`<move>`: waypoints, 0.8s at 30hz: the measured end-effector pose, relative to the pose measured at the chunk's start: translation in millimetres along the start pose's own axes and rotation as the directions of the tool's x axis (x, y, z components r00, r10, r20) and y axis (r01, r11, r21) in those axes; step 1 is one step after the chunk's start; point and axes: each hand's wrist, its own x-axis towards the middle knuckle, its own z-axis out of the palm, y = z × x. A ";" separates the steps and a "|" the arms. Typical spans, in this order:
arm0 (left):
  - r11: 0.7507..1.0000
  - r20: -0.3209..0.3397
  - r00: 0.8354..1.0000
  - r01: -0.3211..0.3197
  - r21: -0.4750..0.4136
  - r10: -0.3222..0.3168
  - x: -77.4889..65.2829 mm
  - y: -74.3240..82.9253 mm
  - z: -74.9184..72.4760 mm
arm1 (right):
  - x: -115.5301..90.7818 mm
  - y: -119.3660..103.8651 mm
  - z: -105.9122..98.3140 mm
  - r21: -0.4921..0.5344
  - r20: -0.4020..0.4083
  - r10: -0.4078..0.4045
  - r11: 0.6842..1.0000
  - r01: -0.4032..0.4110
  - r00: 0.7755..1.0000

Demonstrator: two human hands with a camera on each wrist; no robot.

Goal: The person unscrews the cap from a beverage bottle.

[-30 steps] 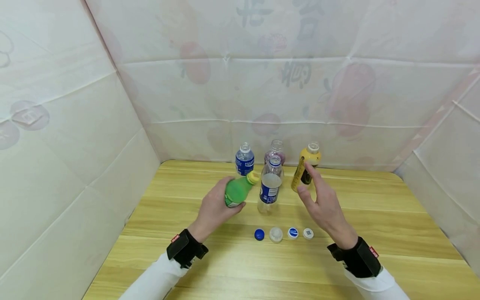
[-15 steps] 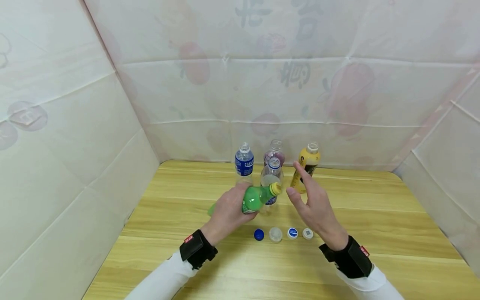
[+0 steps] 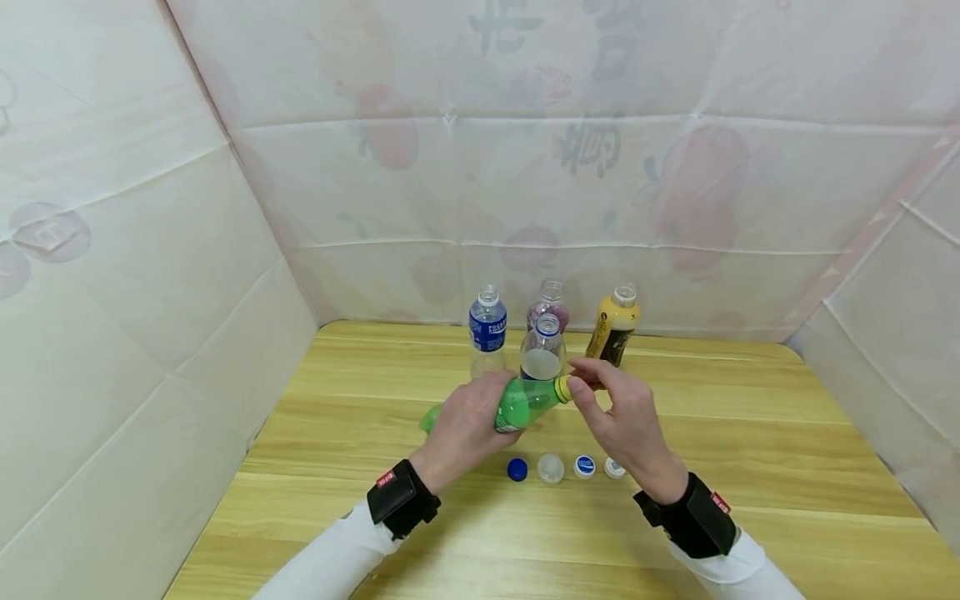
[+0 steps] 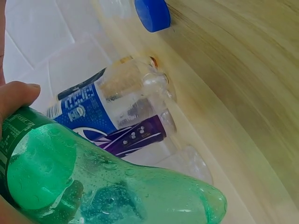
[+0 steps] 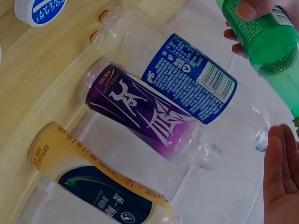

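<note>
My left hand point(image 3: 467, 423) grips a green plastic bottle point(image 3: 521, 406) round its body, tilted almost flat with its neck to the right. The bottle's yellow cap point(image 3: 562, 389) is on, and the thumb and forefinger of my right hand point(image 3: 626, 421) pinch at it. In the right wrist view the cap is mostly out of frame, behind the right fingers point(image 5: 279, 163). Just behind the green bottle stands a clear bottle point(image 3: 542, 357) with a blue label point(image 5: 190, 78), upright and capless.
Behind stand a blue-labelled bottle point(image 3: 488, 327), a purple-labelled bottle point(image 5: 140, 109) and a yellow bottle point(image 3: 617, 325), all uncapped. In front, a row of loose caps lies on the wooden table point(image 3: 750, 433): blue point(image 3: 517, 469), clear point(image 3: 551, 468) and white ones point(image 3: 584, 466). Cloth walls surround the table.
My left hand has carried the green bottle right and tipped it further over. My right hand has moved left from beside the yellow bottle, its fingers closing at the yellow cap.
</note>
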 end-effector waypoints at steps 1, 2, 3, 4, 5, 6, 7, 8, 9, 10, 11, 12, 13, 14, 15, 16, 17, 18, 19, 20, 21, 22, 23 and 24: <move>1.000 0.007 1.000 0.001 0.005 -0.001 0.2 0.7 0.3 | -0.1 0.2 0.6 -0.003 0.010 -0.002 1.000 0.003 1.000; 1.000 0.012 1.000 0.000 0.009 0.000 0.4 1.4 0.7 | -0.1 0.2 1.2 -0.003 0.020 0.001 1.000 -0.001 1.000; 1.000 0.014 1.000 0.000 0.014 -0.001 0.7 2.0 1.0 | -0.1 0.5 1.7 -0.005 0.029 0.001 1.000 -0.001 1.000; 1.000 0.015 1.000 0.000 0.016 0.000 0.8 2.5 1.3 | -0.1 0.6 2.1 -0.011 0.036 0.001 1.000 -0.001 0.999; 1.000 0.015 1.000 -0.001 0.018 0.000 1.1 3.0 1.4 | -0.2 0.9 2.3 -0.019 0.042 0.000 1.000 0.001 0.999; 1.000 0.016 1.000 0.000 0.019 -0.001 1.1 3.2 1.6 | -0.1 0.8 2.5 -0.026 0.046 -0.001 1.000 0.003 0.999; 1.000 0.016 1.000 0.002 0.019 -0.003 1.1 3.2 1.8 | -0.1 0.7 2.6 -0.031 0.050 -0.002 1.000 0.003 0.999; 1.000 0.015 1.000 0.004 0.017 -0.004 1.0 3.1 1.8 | 0.0 0.6 2.5 -0.035 0.054 -0.002 0.999 0.004 0.999; 1.000 0.018 1.000 0.006 0.017 -0.007 0.7 3.0 1.7 | 0.1 0.6 2.3 -0.040 0.056 -0.004 0.999 0.007 0.998; 1.000 0.021 1.000 0.010 0.014 -0.011 0.4 2.6 1.8 | 0.4 0.4 2.3 -0.041 0.058 -0.004 0.999 0.006 0.998; 1.000 0.025 1.000 0.016 0.014 -0.016 -0.1 2.0 1.9 | 0.5 0.3 2.0 -0.040 0.058 -0.002 0.999 0.005 0.998; 1.000 0.030 0.999 0.023 0.008 -0.023 -0.7 1.4 2.1 | 0.7 0.2 1.6 -0.035 0.057 0.001 0.999 0.001 0.998; 0.999 0.033 0.999 0.032 0.003 -0.032 -1.3 0.8 2.1 | 0.8 0.3 1.2 -0.030 0.053 0.004 1.000 -0.002 0.999; 0.999 0.036 0.999 0.041 -0.009 -0.041 -2.0 0.2 2.1 | 0.8 0.4 0.7 -0.025 0.048 0.008 1.000 -0.007 0.999; 0.998 0.039 0.998 0.053 -0.018 -0.052 -2.7 -0.5 2.3 | 0.8 0.5 0.2 -0.023 0.040 0.010 1.000 -0.009 0.999; 0.998 0.038 0.997 0.063 -0.029 -0.062 -3.3 -1.3 2.4 | 0.9 0.5 -0.5 -0.022 0.033 0.013 1.000 -0.012 0.999; 0.997 0.038 0.997 0.071 -0.038 -0.070 -3.9 -2.0 2.3 | 0.6 0.6 -1.3 -0.023 0.026 0.017 1.000 -0.016 1.000; 0.996 0.038 0.997 0.076 -0.046 -0.074 -4.5 -2.6 2.3 | 0.6 0.5 -1.9 -0.025 0.020 0.020 1.000 -0.020 1.000; 0.996 0.034 0.997 0.077 -0.049 -0.075 -5.0 -3.2 2.3 | 0.5 0.5 -2.5 -0.029 0.017 0.023 0.999 -0.023 1.000; 0.996 0.031 0.997 0.074 -0.054 -0.072 -5.4 -3.7 2.3 | 0.4 0.4 -2.9 -0.040 0.017 0.028 0.999 -0.027 0.999; 0.996 0.027 0.997 0.068 -0.050 -0.067 -5.9 -4.1 2.5 | 0.6 0.0 -3.3 -0.052 0.019 0.034 0.998 -0.033 0.999; 0.997 0.024 0.998 0.063 -0.048 -0.062 -6.3 -4.2 2.6 | 0.7 -0.2 -3.4 -0.066 0.022 0.043 0.997 -0.041 0.999; 0.997 0.022 0.998 0.060 -0.046 -0.059 -6.7 -4.2 2.8 | 0.9 -0.5 -3.4 -0.080 0.024 0.051 0.996 -0.049 0.998; 0.998 0.017 0.998 0.056 -0.042 -0.056 -7.1 -4.2 3.3 | 1.1 -0.4 -3.1 -0.097 0.025 0.056 0.994 -0.053 0.998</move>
